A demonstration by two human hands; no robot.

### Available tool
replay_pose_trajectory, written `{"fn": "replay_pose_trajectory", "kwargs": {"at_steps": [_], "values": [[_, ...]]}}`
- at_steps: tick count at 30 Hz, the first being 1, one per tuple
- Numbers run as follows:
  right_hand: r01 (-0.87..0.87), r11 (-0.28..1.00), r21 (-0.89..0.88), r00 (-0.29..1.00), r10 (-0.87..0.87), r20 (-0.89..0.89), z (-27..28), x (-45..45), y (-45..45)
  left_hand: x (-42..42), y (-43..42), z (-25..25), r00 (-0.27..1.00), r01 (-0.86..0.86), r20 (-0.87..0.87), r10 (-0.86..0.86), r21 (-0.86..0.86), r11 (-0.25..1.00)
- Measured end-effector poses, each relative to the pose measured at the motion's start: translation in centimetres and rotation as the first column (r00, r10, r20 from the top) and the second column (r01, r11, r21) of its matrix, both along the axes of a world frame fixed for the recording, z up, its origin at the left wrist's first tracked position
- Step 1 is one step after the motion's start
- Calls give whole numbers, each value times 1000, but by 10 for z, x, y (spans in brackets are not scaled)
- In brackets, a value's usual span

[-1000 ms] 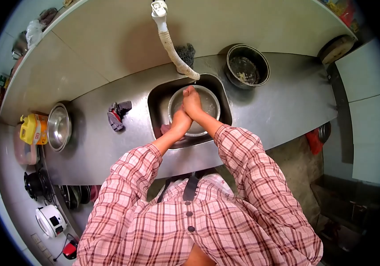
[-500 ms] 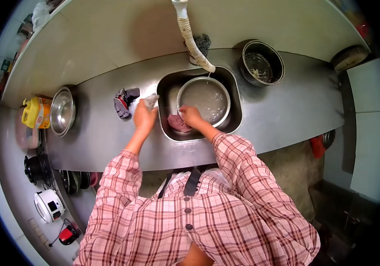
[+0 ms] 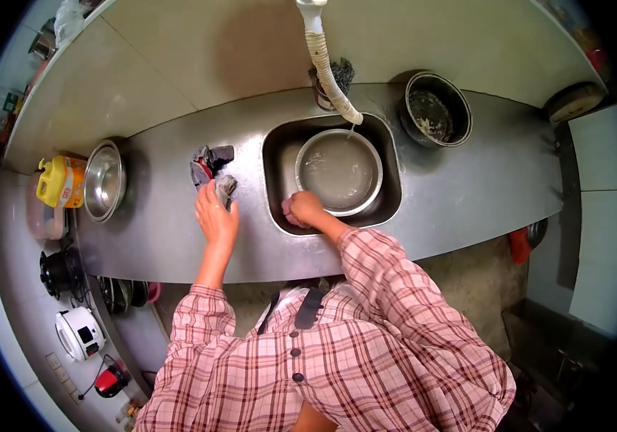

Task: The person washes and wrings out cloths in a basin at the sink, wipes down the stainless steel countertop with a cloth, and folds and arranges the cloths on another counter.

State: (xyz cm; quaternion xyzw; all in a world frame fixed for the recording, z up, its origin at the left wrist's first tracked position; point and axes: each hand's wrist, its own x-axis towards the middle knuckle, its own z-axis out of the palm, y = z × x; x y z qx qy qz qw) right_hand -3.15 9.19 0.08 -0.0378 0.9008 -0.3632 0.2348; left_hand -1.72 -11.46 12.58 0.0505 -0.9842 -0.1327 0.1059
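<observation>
As I watch remotely, I see the right hand [image 3: 308,209] curled tight around a pink cloth [image 3: 289,211], in the sink [image 3: 277,158] at the basin's [image 3: 379,176] eight o'clock. The left hand [image 3: 216,219] lies nearly flat, nothing gripped, fingers toward twelve. Grey cloth [image 3: 227,187] on counter [image 3: 157,237] at its one o'clock, long axis roughly twelve-to-six, maybe touching the fingers.

Shows dull mauve on the rag [image 3: 295,222], pale grey on the cloth [image 3: 226,186], dark grey with red on the bundle [image 3: 220,155], pink-and-maroon plaid on the shirt [image 3: 373,349], and yellow on the jug [image 3: 50,189].
</observation>
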Motion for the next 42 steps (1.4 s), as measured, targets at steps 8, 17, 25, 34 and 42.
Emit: {"fn": "replay_pose_trajectory", "kwargs": {"at_steps": [8, 17, 25, 34, 42], "values": [[686, 43, -726, 726, -104, 680, 109, -23, 102, -20, 75, -38, 772, -498, 566, -290, 821, 278], [691, 721, -56, 723, -690, 35, -8, -38, 181, -61, 154, -98, 574, -734, 734, -362, 658, 168], [85, 685, 723, 936, 195, -295, -79, 1, 108, -44, 160, -134, 564, -783, 770, -299, 613, 100], [462, 870, -176, 883, -432, 183, -66, -28, 115, -50, 169, -114, 474, -833, 778, -413, 548, 75], [115, 917, -383, 864, -283, -417, 87, -16, 62, -75, 160, -158, 663, -745, 540, -519, 541, -390]]}}
